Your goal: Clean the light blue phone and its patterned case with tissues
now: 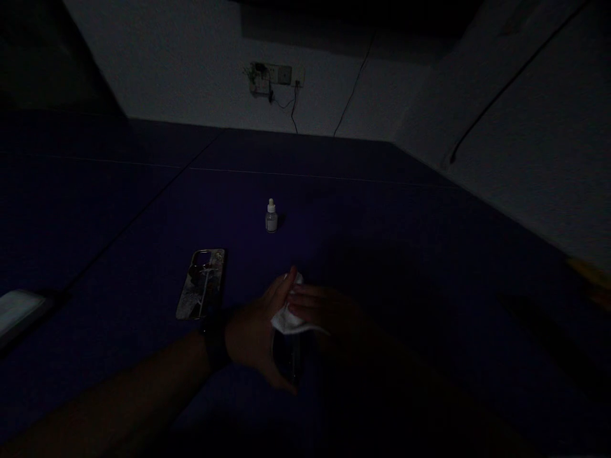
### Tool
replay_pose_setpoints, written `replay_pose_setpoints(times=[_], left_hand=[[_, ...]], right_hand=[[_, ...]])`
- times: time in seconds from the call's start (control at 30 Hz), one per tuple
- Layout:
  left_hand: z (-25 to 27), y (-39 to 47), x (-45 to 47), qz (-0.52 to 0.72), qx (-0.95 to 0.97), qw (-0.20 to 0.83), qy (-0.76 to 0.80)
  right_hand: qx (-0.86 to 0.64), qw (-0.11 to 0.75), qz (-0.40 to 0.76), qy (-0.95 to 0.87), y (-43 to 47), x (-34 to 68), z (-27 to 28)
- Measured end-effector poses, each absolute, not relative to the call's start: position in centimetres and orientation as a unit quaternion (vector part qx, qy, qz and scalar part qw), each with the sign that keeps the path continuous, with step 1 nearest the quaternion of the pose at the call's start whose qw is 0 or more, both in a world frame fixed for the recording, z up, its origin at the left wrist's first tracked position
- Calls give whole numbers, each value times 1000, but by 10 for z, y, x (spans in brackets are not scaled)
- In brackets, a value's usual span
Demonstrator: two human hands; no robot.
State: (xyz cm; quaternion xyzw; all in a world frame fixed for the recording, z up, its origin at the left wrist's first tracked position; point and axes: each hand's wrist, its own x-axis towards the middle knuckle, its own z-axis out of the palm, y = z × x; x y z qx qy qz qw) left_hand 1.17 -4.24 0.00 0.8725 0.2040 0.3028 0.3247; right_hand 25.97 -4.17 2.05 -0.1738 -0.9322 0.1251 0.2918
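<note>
In dim light, my left hand (258,327) grips a dark, glossy phone (285,357) by its sides, fingers at the far end and thumb at the near end. A white cloth (287,320) lies over the upper part of the phone. My right hand (319,305) presses the cloth down with its fingers closed over it; the rest of that hand fades into shadow. Left of my hands lies a patterned phone case (204,284) with a camera cutout. Beyond them a small dropper bottle (272,218) with a white top stands upright.
The dark blue surface (305,197) runs back to a pale wall. Power sockets (274,74) with plugs and hanging cables are on that wall. A white box-like object (19,308) sits at the left edge. Something yellow (590,273) shows at the right edge.
</note>
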Motion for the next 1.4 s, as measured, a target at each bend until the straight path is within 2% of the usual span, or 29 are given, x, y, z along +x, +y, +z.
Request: replay_pose_setpoints(times=[0.13,0.33,0.6,0.77,0.83,1.07,1.3,1.4], left_hand=[[5,-44,14,307,866,334,209],[-5,-43,12,307,867,335,203],[4,-43,12,300,873,329,199],[-5,-44,11,298,865,341,216],[-7,-43,11,294,867,342,210],[1,-45,15,314,866,331,207],[-15,-51,12,336,881,280,180],[-15,-49,16,359,884,267,134]], right_hand=[[-214,337,117,-909,-33,250,18],[-73,354,160,-919,-42,249,27],[-256,362,120,-888,-31,247,15],[-93,372,163,-909,-36,252,20],[-75,365,164,-913,-37,252,21],[-271,347,115,-890,-37,249,23],[-135,380,118,-908,-51,253,35],[-150,376,111,-908,-53,253,40]])
